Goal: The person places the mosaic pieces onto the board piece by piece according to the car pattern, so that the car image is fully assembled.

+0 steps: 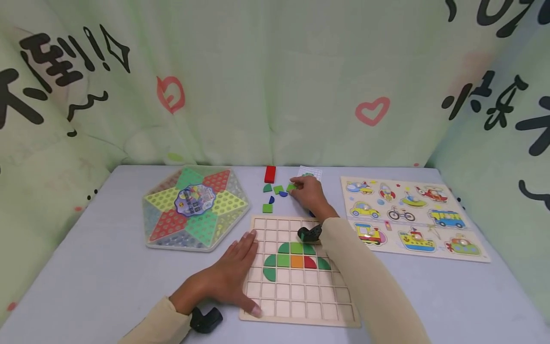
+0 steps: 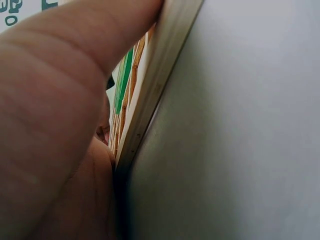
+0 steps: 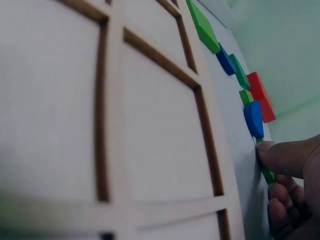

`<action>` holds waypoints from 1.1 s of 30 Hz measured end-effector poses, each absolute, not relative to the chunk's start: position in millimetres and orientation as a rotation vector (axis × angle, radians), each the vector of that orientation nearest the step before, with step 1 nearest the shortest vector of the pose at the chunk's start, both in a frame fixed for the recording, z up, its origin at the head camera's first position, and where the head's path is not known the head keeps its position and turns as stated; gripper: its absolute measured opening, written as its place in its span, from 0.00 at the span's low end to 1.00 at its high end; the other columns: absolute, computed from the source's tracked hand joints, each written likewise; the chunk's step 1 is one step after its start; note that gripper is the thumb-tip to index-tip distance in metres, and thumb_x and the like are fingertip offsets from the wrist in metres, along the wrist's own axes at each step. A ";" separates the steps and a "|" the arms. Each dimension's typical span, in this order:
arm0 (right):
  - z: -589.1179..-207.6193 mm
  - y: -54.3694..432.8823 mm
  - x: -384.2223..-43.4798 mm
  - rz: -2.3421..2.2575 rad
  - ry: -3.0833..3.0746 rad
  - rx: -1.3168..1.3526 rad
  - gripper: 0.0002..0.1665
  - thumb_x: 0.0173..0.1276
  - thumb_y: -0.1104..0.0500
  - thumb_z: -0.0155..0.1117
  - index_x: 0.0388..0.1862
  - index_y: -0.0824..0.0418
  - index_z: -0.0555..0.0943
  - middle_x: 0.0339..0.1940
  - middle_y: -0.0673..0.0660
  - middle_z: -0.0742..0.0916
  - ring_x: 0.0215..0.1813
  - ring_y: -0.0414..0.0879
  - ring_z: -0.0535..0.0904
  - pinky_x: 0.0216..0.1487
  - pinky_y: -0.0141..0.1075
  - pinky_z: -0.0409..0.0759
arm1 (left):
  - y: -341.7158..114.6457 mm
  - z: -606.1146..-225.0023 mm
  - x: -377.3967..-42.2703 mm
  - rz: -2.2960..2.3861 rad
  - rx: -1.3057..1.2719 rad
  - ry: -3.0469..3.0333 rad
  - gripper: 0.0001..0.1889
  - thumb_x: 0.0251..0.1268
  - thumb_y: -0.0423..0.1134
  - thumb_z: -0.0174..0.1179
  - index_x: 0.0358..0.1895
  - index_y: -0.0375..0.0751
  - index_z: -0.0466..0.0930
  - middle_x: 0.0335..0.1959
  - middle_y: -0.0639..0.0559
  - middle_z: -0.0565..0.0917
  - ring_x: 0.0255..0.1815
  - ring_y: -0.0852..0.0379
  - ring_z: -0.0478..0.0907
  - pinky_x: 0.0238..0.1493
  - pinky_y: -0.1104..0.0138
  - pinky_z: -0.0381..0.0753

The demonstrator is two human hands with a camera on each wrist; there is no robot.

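A wooden grid board [image 1: 297, 292] lies in front of me in the head view, with green quarter-rounds, green squares, an orange square [image 1: 297, 261] and a red quarter-round [image 1: 309, 262] set in its cells. My left hand [image 1: 229, 272] rests spread along the board's left edge, its thumb at the near left corner. Beyond the far edge, my right hand [image 1: 308, 193] pinches a green square piece [image 3: 267, 172] between thumb and fingers. Close by lie a blue half-round [image 3: 254, 119], another green square [image 1: 267, 208] and a red block [image 1: 269, 174].
A hexagonal star-patterned game board [image 1: 195, 208] lies at the left. On the right is a vehicle puzzle board [image 1: 408, 217]. Behind my right hand lies a small printed grid card [image 1: 315, 172]. A printed curtain [image 1: 266, 86] surrounds the table [image 1: 107, 277].
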State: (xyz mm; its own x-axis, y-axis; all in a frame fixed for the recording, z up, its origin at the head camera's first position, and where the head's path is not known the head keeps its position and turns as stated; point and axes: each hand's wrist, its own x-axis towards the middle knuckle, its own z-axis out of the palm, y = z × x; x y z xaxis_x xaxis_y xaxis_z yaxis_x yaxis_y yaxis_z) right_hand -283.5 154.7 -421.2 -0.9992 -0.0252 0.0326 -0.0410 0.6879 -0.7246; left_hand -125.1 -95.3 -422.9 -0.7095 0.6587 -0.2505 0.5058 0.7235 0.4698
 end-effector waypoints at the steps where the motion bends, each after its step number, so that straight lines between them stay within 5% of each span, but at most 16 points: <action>1: -420.8 153.1 -283.7 1.201 -2.891 0.049 0.21 0.66 0.66 0.65 0.58 0.66 0.80 0.48 0.62 0.82 0.48 0.52 0.75 0.52 0.44 0.75 | -95.7 -423.1 -125.0 0.522 0.900 2.524 0.73 0.35 0.75 0.69 0.78 0.34 0.38 0.79 0.45 0.29 0.78 0.50 0.27 0.74 0.51 0.35; 16: -416.8 158.2 -277.5 1.213 -2.869 0.080 0.12 0.65 0.68 0.64 0.47 0.64 0.84 0.44 0.60 0.84 0.47 0.52 0.77 0.50 0.44 0.75 | -94.9 -421.9 -124.3 0.521 0.888 2.530 0.73 0.35 0.74 0.70 0.78 0.34 0.38 0.79 0.43 0.30 0.78 0.49 0.27 0.74 0.51 0.36; 33: -404.1 171.3 -256.9 1.302 -2.914 0.255 0.12 0.67 0.65 0.64 0.49 0.63 0.84 0.45 0.57 0.85 0.42 0.49 0.77 0.43 0.39 0.77 | -95.5 -422.1 -126.1 0.514 0.873 2.513 0.73 0.34 0.75 0.69 0.78 0.36 0.37 0.79 0.46 0.29 0.77 0.50 0.26 0.74 0.51 0.34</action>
